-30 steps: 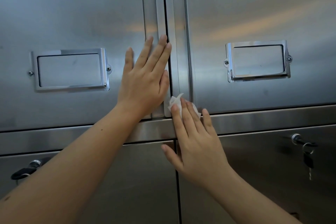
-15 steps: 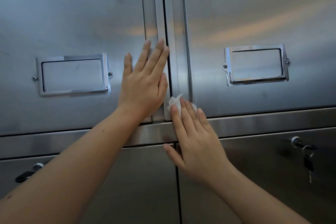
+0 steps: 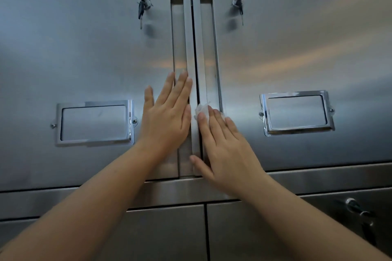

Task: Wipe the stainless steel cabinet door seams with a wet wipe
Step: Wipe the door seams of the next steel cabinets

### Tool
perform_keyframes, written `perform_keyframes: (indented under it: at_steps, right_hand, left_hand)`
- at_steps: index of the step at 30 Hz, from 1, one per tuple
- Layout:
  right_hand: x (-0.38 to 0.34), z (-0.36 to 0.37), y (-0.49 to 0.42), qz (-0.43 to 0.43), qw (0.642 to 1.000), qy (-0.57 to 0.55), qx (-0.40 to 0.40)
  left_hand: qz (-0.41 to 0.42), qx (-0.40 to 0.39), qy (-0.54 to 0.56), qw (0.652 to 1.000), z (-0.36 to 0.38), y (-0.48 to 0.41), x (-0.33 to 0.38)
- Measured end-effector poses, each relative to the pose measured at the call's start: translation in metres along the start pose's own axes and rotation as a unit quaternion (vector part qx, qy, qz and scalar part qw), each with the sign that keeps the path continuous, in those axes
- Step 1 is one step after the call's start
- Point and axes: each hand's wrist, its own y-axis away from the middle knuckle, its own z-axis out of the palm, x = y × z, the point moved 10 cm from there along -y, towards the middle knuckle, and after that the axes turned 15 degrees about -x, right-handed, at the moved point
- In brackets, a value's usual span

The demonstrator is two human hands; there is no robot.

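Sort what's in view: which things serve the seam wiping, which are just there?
Job: wet wipe, right hand pressing it, left hand flat on left door, centre seam.
Idle: left upper key, right upper key, left label holder, right label holder.

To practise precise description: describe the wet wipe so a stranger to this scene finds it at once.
Find the vertical seam between the two upper steel doors. Just right of it, level with the label frames, lies the right hand. The wet wipe is the crumpled white scrap under its fingertips, the only soft white thing.
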Motion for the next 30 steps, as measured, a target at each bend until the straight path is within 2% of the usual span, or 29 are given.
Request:
perform_keyframes:
  at_steps: [8,14,20,25,30]
  right_hand:
    - [0.022,-0.031,-0.05,0.007,1.0,0.0,0.029]
    - [0.037,-0.044,-0.083,0.036,0.998,-0.052,0.024]
    - [0.052,-0.069,-0.106,0.034,0.999,0.011,0.031]
    - [0.044,-0.052,-0.084,0.015,0.998,0.051,0.033]
    - [0.057,-0.074,-0.113,0.03,0.998,0.025,0.053]
  left_hand:
    - [0.001,-0.001,-0.04,0.999,-0.013,-0.032,-0.02]
    - [-0.002,0.017,-0.019,1.0,-0.015,-0.034,-0.024]
    - [-0.007,0.034,-0.001,0.999,-0.018,-0.032,-0.027]
    - [-0.008,0.039,-0.008,0.999,-0.02,-0.03,-0.026]
    - [-0.008,0.034,-0.006,0.999,-0.019,-0.031,-0.026]
